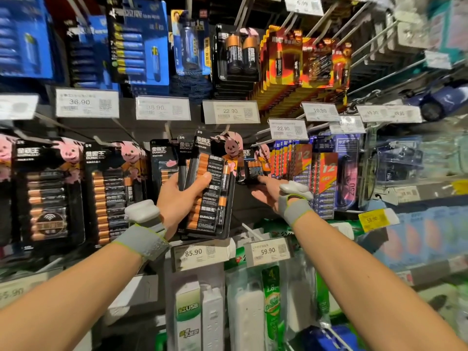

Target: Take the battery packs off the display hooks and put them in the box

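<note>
**Item 1. My left hand (182, 196).** It grips a stack of black card blister packs of copper-and-black batteries (210, 188). My thumb lies across the face of the front pack, and my other fingers are behind the stack, out of sight. At least two packs are in the grip, with one fanned out behind to the left. The stack is off the hooks, in front of the middle row of the display and just above the white price tag marked 85.90 (193, 253).
- Long axis: near upright and tilted a little, with the printed header end up and the bottom edge down.
- Cells: they lie crosswise in a column.

**Item 2. My right hand (268, 193).** It is open and holds nothing, with the fingers stretched forward. The index fingertip is at the lower edge of a small black card battery pack (253, 169). That pack hangs in the display, just right of the held stack.
- Long axis: upright, header up.
- Contact: I cannot tell whether the fingertip presses it.

**Item 3. Surroundings.**
- Each of my wrists carries a grey wristband (144, 239).
- Large black battery packs on hooks (48, 191) hang to the left.
- Blue-and-orange battery packs (304, 173) hang beside the small pack.
- White power strips in clear packets (212, 312) hang below.
- A white price tag marked 59.90 (268, 250) is also below.
</note>
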`<state>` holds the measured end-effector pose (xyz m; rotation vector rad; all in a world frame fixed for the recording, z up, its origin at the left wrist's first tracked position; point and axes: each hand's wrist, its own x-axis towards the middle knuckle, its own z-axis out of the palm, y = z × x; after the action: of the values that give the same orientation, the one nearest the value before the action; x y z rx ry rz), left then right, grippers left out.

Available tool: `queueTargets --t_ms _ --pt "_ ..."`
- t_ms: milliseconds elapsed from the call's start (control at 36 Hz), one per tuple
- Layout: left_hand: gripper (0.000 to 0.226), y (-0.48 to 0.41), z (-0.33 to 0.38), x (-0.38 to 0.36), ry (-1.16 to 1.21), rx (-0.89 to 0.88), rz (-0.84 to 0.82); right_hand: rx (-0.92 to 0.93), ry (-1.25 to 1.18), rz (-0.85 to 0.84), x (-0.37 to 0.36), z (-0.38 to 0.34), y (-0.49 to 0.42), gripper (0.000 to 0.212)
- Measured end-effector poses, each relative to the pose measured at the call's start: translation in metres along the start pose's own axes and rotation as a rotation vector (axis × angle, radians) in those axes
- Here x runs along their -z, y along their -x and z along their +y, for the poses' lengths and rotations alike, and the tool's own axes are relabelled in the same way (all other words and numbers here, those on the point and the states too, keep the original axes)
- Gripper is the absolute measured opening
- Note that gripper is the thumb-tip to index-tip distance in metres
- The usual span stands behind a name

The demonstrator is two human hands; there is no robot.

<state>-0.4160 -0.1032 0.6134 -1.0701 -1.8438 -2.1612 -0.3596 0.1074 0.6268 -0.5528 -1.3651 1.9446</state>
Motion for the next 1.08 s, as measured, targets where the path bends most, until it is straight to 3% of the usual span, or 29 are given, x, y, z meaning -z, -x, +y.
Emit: queueTargets --t_ms 278,444,528,611,778,889,1000,1083 --pt "0.015 0.011 0.007 -0.007 0.002 0.017 0.017 0.093 0.222 -0.081 0.0 -0.012 0.066 0.022" --pt "0.011 0.027 0.012 -0.006 0.018 0.016 0.031 0.061 0.249 -0.257 -0.008 -0.008 0.101 0.033" --pt "0.017 0.032 0.015 -0.003 0.01 0.019 0.053 0.112 0.303 -0.227 -0.014 -0.002 0.113 0.027" --pt "0.029 0.04 0.026 0.004 -0.007 0.003 0.081 0.197 0.366 -0.215 -0.024 0.004 0.121 0.032" --pt "0.025 0.058 0.049 0.037 -0.048 0.007 0.153 0.321 0.384 -0.322 -0.049 0.012 0.147 0.049" --pt "0.043 0.078 0.062 0.074 -0.101 0.034 0.227 0.349 0.426 -0.398 -0.078 0.021 0.173 0.068" --pt "0.028 0.098 0.069 0.11 -0.108 0.07 0.276 0.337 0.413 -0.448 -0.106 0.036 0.193 0.047" --pt "0.037 0.114 0.071 0.139 -0.13 0.1 0.326 0.347 0.422 -0.497 -0.125 0.053 0.211 0.031"
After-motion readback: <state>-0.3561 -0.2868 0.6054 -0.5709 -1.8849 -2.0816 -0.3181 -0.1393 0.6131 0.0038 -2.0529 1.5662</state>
